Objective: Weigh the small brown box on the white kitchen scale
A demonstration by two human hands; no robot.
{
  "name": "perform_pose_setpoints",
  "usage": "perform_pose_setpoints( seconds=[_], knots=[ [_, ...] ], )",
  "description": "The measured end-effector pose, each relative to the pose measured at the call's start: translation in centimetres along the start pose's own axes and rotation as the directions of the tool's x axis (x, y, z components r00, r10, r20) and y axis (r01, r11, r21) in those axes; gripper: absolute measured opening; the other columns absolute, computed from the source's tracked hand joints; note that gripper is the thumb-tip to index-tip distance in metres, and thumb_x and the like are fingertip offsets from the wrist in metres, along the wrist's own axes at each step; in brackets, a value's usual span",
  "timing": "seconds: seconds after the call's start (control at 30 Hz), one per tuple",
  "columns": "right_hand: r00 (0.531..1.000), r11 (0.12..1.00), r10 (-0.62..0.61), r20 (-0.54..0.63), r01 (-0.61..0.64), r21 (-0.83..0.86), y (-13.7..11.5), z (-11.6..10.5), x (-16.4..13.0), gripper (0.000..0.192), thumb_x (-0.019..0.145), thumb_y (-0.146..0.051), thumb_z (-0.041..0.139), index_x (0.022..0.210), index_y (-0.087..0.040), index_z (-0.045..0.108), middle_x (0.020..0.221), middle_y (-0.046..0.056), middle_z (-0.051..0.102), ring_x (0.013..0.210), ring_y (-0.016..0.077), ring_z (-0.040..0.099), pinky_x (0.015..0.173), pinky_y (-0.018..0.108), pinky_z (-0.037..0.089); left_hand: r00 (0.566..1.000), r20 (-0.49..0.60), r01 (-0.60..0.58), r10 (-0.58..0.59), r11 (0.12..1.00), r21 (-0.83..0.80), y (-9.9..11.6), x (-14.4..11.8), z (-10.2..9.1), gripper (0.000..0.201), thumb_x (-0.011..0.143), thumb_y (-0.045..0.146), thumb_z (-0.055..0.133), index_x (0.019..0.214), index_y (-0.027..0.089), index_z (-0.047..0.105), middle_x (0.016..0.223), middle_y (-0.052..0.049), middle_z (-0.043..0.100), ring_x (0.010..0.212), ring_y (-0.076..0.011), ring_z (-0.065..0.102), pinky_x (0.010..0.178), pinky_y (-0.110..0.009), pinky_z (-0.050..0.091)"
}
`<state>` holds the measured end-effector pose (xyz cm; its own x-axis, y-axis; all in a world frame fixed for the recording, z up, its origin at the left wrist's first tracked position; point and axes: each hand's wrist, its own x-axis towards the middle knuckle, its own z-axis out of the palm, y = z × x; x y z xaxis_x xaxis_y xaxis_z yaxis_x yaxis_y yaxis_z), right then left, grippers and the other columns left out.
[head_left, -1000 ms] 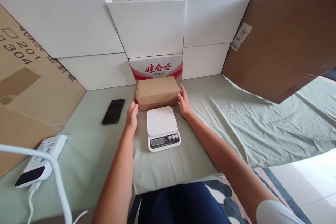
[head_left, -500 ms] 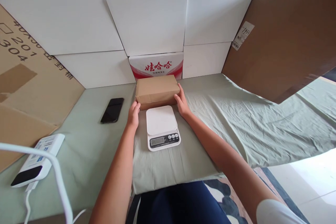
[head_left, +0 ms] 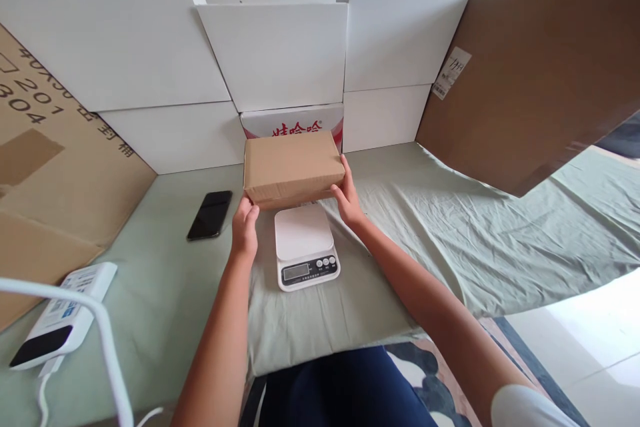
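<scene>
A closed brown cardboard box (head_left: 293, 163) is gripped between my two hands, just behind a white kitchen scale (head_left: 304, 237). My left hand (head_left: 245, 227) holds its near left corner, thumb on the front side. At the right end, my right hand (head_left: 349, 193) presses with the thumb in front and the other fingers along the side. The box looks raised off the cloth, its front edge close to the scale's far edge. Nothing lies on the scale's plate, and its small display shows no readable digits.
A black phone (head_left: 210, 215) lies left of my left hand. Farther left are a white power strip (head_left: 65, 317) and its cable (head_left: 107, 340). White panels (head_left: 280, 57) and a red-and-white carton (head_left: 260, 123) stand behind. Large cardboard sheets flank the green cloth (head_left: 415, 213).
The cardboard box has been lifted and brought slightly nearer, covering more of the carton's red lettering. Both hands have stayed on it. The view has shifted a little.
</scene>
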<state>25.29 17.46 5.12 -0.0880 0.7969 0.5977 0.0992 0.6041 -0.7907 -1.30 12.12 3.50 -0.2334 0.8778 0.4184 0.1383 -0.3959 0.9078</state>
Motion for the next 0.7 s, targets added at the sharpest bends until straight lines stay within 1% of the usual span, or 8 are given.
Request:
perform_pose_setpoints(
  seconds=[0.07,0.13,0.23,0.27,0.37,0.43,0.53,0.7],
  knots=[
    [1.0,1.0,-0.015,0.011,0.015,0.001,-1.1,-0.7,-1.3,0.09,0.097,-0.077,0.047,0.17,-0.032,0.019,0.178,0.002,0.028,0.167,0.0312,0.02,0.138,0.053,0.02,0.999,0.022,-0.029,0.029,0.999,-0.039,1.2,-1.9,0.0,0.061,0.092,0.055,0.061,0.14,0.018,0.064,0.143,-0.013,0.067,0.146,-0.0337,0.052,0.121,-0.042,0.041],
    [0.999,1.0,-0.015,0.032,0.015,0.006,-2.2,-1.3,-3.4,0.087,0.098,-0.075,0.048,0.17,-0.034,0.02,0.178,0.001,0.027,0.167,0.032,0.023,0.137,0.054,0.023,0.999,0.019,-0.028,0.03,0.996,-0.084,2.0,-4.2,-0.2,0.063,0.093,0.054,0.061,0.144,0.018,0.062,0.145,-0.014,0.066,0.148,-0.0346,0.05,0.122,-0.044,0.04],
    [0.997,0.999,0.036,0.062,-0.038,0.029,-3.3,-2.1,-7.0,0.084,0.1,-0.072,0.048,0.17,-0.037,0.018,0.178,0.001,0.027,0.165,0.0319,0.029,0.134,0.054,0.032,1.0,-0.007,0.003,-0.004,0.993,-0.118,2.9,-7.7,-0.5,0.067,0.093,0.054,0.063,0.149,0.019,0.058,0.147,-0.015,0.064,0.148,-0.0369,0.051,0.121,-0.047,0.042],
    [0.997,0.998,0.057,0.06,-0.058,0.028,-3.6,-2.3,-8.0,0.083,0.1,-0.072,0.047,0.17,-0.038,0.018,0.178,0.001,0.027,0.165,0.0319,0.03,0.134,0.054,0.033,1.0,-0.008,0.012,-0.013,0.993,-0.116,3.1,-8.7,-0.5,0.068,0.093,0.055,0.063,0.151,0.019,0.058,0.148,-0.015,0.064,0.148,-0.0377,0.051,0.121,-0.048,0.043],
    [0.996,0.997,0.077,0.038,-0.077,0.01,-3.9,-2.4,-9.5,0.081,0.101,-0.07,0.047,0.17,-0.038,0.019,0.178,-0.001,0.027,0.166,0.0321,0.026,0.136,0.056,0.028,1.0,0.001,0.026,-0.026,0.994,-0.107,3.5,-10.8,-0.8,0.071,0.094,0.056,0.061,0.154,0.019,0.056,0.15,-0.016,0.063,0.149,-0.0387,0.05,0.12,-0.05,0.045],
    [0.997,0.998,0.069,0.037,-0.069,0.004,-4.1,-2.3,-9.7,0.08,0.101,-0.069,0.048,0.17,-0.039,0.02,0.178,-0.001,0.027,0.166,0.0327,0.026,0.136,0.057,0.026,0.999,0.001,0.033,-0.033,0.994,-0.104,3.6,-11.5,-0.8,0.072,0.094,0.056,0.06,0.155,0.019,0.054,0.152,-0.016,0.062,0.15,-0.0385,0.049,0.12,-0.05,0.045],
    [0.997,0.998,0.07,0.041,-0.07,-0.007,-4.3,-2.2,-9.5,0.08,0.101,-0.069,0.047,0.17,-0.038,0.021,0.177,0.001,0.029,0.164,0.0338,0.029,0.134,0.058,0.031,0.998,-0.005,0.054,-0.055,0.994,-0.097,3.7,-11.8,-0.9,0.073,0.094,0.057,0.059,0.156,0.019,0.053,0.153,-0.016,0.061,0.151,-0.038,0.048,0.121,-0.049,0.044],
    [0.996,0.996,0.088,0.033,-0.086,-0.036,-4.5,-2.0,-9.5,0.08,0.1,-0.072,0.046,0.169,-0.037,0.024,0.175,0.004,0.033,0.163,0.0357,0.031,0.131,0.059,0.034,0.997,-0.011,0.078,-0.079,0.993,-0.092,3.4,-11.7,-0.9,0.073,0.094,0.057,0.059,0.156,0.02,0.053,0.156,-0.015,0.059,0.152,-0.0375,0.047,0.122,-0.048,0.043]
  ],
)
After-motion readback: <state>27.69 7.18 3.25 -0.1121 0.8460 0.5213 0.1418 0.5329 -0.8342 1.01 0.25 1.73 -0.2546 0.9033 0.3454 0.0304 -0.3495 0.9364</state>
